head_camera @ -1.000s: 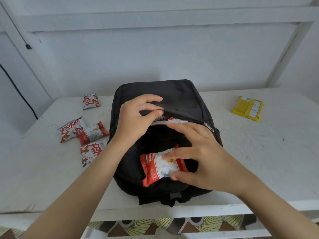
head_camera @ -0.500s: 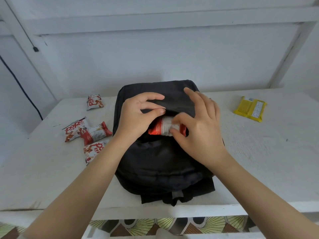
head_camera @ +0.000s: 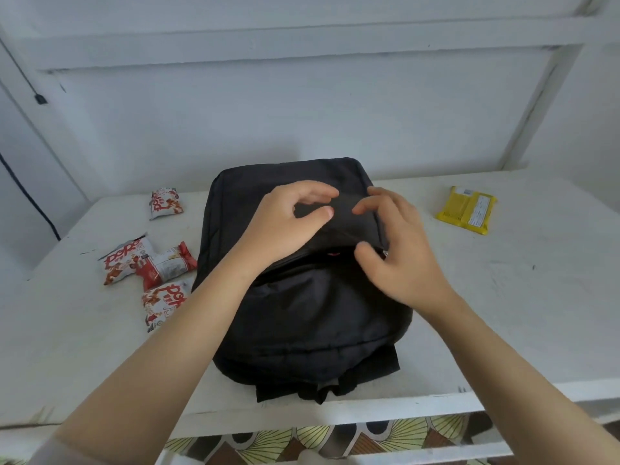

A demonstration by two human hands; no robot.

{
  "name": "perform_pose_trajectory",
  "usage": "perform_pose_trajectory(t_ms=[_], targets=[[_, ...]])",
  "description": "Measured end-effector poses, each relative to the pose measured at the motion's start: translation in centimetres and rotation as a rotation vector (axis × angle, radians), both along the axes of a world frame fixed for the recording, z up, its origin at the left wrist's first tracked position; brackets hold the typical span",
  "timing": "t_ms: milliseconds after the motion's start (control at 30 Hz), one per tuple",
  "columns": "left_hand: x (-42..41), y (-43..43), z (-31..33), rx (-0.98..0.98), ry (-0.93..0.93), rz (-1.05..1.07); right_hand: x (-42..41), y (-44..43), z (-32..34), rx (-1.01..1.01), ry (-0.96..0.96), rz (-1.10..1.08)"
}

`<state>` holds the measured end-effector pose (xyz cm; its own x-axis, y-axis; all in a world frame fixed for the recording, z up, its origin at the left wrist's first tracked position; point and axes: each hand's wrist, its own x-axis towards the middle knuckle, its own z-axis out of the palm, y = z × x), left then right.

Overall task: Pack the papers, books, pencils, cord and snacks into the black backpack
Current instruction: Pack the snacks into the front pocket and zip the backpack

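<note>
The black backpack [head_camera: 302, 313] lies flat on the white table [head_camera: 520, 297]. My left hand [head_camera: 285, 226] pinches the flap of its front pocket between thumb and fingers, holding it up a little. Just right of the flap, my right hand [head_camera: 399, 253] hovers at the pocket mouth with fingers loosely curled and nothing in them. Only a red sliver of a snack packet [head_camera: 333, 253] shows inside the pocket. On the table left of the bag lie several red and white snack packets [head_camera: 125, 260], [head_camera: 167, 267], [head_camera: 163, 302], [head_camera: 166, 203].
A yellow packet [head_camera: 466, 210] lies on the table to the right of the bag. A white wall with beams rises close behind the table. A black cable [head_camera: 30, 199] hangs down the wall at far left. The bag's straps hang over the table's front edge.
My right hand carried a red snack packet up from the bag's front, pushed it into the pocket under the flap and let go; it is empty now. My left hand kept hold of the flap.
</note>
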<state>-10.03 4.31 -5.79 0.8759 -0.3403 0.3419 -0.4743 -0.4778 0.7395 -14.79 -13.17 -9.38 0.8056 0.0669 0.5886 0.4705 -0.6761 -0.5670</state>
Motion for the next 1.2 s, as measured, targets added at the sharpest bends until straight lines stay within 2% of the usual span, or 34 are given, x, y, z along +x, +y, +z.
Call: perform_pose_trajectory(t_ms=[100,167,233,300,400,567,633,733,833,900,967,1067,1133,1200], targets=[[1.7,-3.6,0.3,0.115,-0.06,-0.002,1.8,-4.0,-1.0,0.019,0.05,-0.226],[3.1,-6.0,0.1,0.244,-0.157,0.005,3.4,-7.2,-2.4,-0.043,0.154,-0.395],[4.4,-8.2,-0.5,0.428,-0.247,0.025,4.8,-10.4,-3.8,-0.184,0.346,-0.548],[5.2,-9.5,-1.6,0.644,-0.236,0.02,5.6,-13.1,-4.9,-0.337,0.563,-0.642],[5.5,-10.0,-3.4,0.783,-0.146,-0.027,6.5,-16.2,-6.1,-0.496,0.718,-0.672],[5.3,-10.0,-4.3,0.757,-0.149,-0.02,8.2,-19.4,-6.9,-0.573,0.795,-0.628],[5.2,-9.9,-4.4,0.74,-0.151,-0.017,8.7,-20.1,-7.2,-0.502,0.775,-0.61],[5.0,-9.8,-4.7,0.714,-0.158,-0.009,8.5,-20.3,-7.4,-0.308,0.588,-0.631],[4.9,-9.8,-4.8,0.701,-0.181,-0.001,8.1,-20.5,-7.3,-0.36,0.504,-0.782],[4.9,-9.9,-5.0,0.698,-0.196,0.004,7.8,-20.4,-7.5,-0.396,0.561,-0.845],[4.9,-9.9,-5.1,0.7,-0.203,0.006,7.6,-20.0,-8.0,-0.443,0.643,-0.857],[4.9,-9.8,-5.2,0.698,-0.203,0.006,7.4,-19.3,-8.3,-0.472,0.576,-0.845],[4.8,-9.8,-5.1,0.684,-0.188,0.003,7.1,-18.6,-8.2,-0.383,0.492,-0.845],[4.7,-9.7,-4.7,0.626,-0.146,-0.022,6.7,-17.6,-8.0,-0.213,0.455,-0.829]])
